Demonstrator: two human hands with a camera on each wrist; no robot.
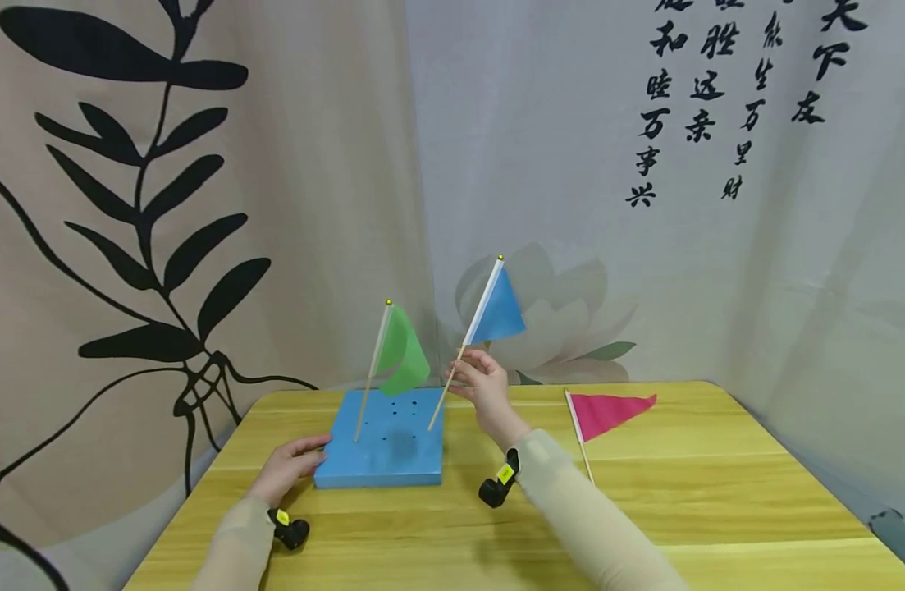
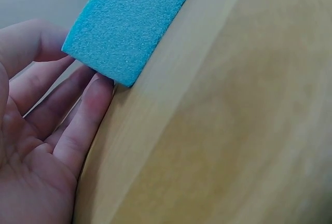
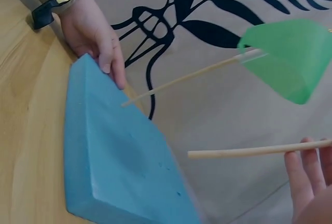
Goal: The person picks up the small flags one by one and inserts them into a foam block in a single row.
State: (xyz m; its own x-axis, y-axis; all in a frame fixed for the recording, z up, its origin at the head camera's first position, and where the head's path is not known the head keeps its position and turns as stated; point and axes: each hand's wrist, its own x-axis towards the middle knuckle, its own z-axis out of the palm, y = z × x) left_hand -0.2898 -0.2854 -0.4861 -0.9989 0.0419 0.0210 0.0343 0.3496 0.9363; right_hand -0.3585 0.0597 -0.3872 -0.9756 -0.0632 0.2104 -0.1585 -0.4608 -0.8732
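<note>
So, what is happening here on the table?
A person is working with small flags and a blue foam block on a wooden table. The left hand rests against the block's corner. The right hand pinches the stick of a blue flag, its lower end at the block. A green flag already stands in the block, and a pink flag lies on the table.

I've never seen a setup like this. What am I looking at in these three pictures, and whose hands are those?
No machine here: a person works with bare hands, wearing three cameras. The wide picture comes from the head; the other two come from each wrist. On the wooden table lies a blue foam block with small holes. A green flag already stands in it. The left hand rests against the block's corner. The right hand pinches the stick of a blue flag, its lower end at the block. A pink flag lies on the table to the right.
</note>
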